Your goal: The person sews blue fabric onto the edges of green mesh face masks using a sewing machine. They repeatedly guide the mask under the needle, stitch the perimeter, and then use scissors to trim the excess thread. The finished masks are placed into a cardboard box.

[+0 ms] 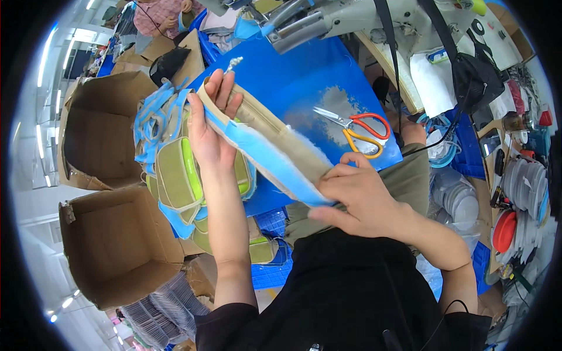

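A long beige fabric strip with a light blue edge (pixel 257 146) stretches slantwise between my hands over the blue tabletop. My left hand (pixel 216 128) holds its far end, with the thumb on the left and the fingers reaching up behind the fabric. At the near end, my right hand (pixel 363 199) grips the strip between thumb and curled fingers. A zipper-like seam runs along the beige side. Scissors with one red and one orange handle (pixel 357 130) lie partly spread on the table, beyond my right hand. Under my left forearm sits a pile of olive-green and blue sewn pieces (pixel 175 169).
Two cardboard boxes (pixel 120 234) stand at the left. A sewing machine (pixel 351 23) spans the far side of the blue tabletop (pixel 293 64). On the right, a black pouch (pixel 480 82) hangs near blue bins (pixel 468 146) and stacked pale discs (pixel 521 181). Another person (pixel 158 17) sits far left.
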`<state>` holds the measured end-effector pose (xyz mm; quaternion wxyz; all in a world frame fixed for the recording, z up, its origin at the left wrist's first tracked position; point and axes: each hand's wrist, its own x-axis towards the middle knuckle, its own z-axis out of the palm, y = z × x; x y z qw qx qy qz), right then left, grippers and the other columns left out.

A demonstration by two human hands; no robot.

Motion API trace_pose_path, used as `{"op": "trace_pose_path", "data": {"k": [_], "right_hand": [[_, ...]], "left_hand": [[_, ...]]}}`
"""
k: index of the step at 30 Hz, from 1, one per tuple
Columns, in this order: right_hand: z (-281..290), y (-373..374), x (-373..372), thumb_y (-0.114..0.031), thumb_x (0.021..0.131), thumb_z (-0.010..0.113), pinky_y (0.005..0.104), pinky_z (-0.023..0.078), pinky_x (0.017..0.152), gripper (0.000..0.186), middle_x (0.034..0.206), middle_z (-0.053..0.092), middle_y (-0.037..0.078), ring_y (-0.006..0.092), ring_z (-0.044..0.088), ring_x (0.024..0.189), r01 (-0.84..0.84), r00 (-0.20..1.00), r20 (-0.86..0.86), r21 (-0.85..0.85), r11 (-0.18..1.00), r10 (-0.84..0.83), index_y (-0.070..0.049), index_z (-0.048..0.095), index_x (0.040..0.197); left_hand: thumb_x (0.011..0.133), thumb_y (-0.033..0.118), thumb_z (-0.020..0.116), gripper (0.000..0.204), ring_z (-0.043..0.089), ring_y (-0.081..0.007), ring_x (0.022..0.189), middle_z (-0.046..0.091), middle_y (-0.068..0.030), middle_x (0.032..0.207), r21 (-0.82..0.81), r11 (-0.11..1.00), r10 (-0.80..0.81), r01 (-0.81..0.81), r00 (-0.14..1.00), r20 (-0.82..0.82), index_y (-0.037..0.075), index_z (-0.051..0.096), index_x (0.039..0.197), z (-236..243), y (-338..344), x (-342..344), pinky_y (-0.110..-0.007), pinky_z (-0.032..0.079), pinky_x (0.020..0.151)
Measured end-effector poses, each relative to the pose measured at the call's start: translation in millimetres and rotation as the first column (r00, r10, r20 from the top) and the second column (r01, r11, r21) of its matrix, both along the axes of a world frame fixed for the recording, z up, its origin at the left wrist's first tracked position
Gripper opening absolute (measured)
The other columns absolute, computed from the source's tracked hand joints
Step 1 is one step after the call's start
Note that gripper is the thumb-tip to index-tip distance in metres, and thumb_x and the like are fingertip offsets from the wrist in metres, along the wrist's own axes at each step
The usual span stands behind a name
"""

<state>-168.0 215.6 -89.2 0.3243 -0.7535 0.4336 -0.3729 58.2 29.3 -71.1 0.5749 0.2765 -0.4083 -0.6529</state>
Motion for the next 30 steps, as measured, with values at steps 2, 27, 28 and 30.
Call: {"op": "trace_pose_path", "data": {"k": [2, 27, 28, 30], "right_hand": [[-2.7, -4.4, -1.2, -0.022, 0.082, 0.079, 0.0436, 0.04, 0.094, 0.016, 0.095, 0.068, 0.001, 0.0191, 0.062, 0.108, -0.011, 1.0, -0.008, 0.031, 0.999, 0.012, -0.011, 0.069, 0.088], [78.7, 42.7, -9.8, -0.056, 0.079, 0.08, 0.0357, 0.047, 0.098, 0.054, 0.109, 0.06, 0.011, 0.0287, 0.065, 0.1, -0.254, 0.196, 0.979, 0.0, 0.967, 0.051, -0.011, 0.058, 0.099], [81.4, 51.0, 7.9, -0.057, 0.077, 0.081, 0.0371, 0.048, 0.097, 0.058, 0.113, 0.058, 0.016, 0.0311, 0.065, 0.101, -0.231, 0.07, 0.998, 0.006, 0.973, 0.011, -0.009, 0.057, 0.099], [94.7, 62.7, 49.0, -0.059, 0.074, 0.082, 0.0398, 0.051, 0.096, 0.066, 0.12, 0.054, 0.026, 0.0358, 0.064, 0.104, -0.191, -0.164, 0.985, 0.026, 0.981, -0.058, -0.005, 0.055, 0.1]], "left_hand": [[0.108, 0.036, 0.047, 0.046, 0.046, -0.0346, 0.141, 0.055, -0.0193, 0.144, -0.136, 0.99, 0.066, -0.046, 0.987, 0.144, -0.003, 0.062, 0.127, -0.8, 1.3, -3.6, -0.05, 0.04, 0.116], [0.104, 0.024, 0.058, 0.03, 0.071, -0.0209, 0.092, 0.066, -0.0169, 0.13, 0.524, 0.823, -0.002, 0.221, 0.923, -0.386, 0.0, 0.06, 0.122, -108.8, -2.7, 29.2, -0.03, 0.062, 0.082], [0.104, 0.025, 0.058, 0.03, 0.071, -0.0208, 0.091, 0.066, -0.017, 0.13, 0.509, 0.827, -0.025, 0.238, 0.921, -0.39, 0.0, 0.06, 0.122, -114.5, -1.4, 35.7, -0.03, 0.062, 0.082], [0.104, 0.025, 0.058, 0.031, 0.071, -0.0207, 0.09, 0.066, -0.0171, 0.129, 0.507, 0.831, -0.025, 0.227, 0.927, -0.374, 0.0, 0.061, 0.123, -119.6, 3.0, 43.6, -0.03, 0.062, 0.082]]}}
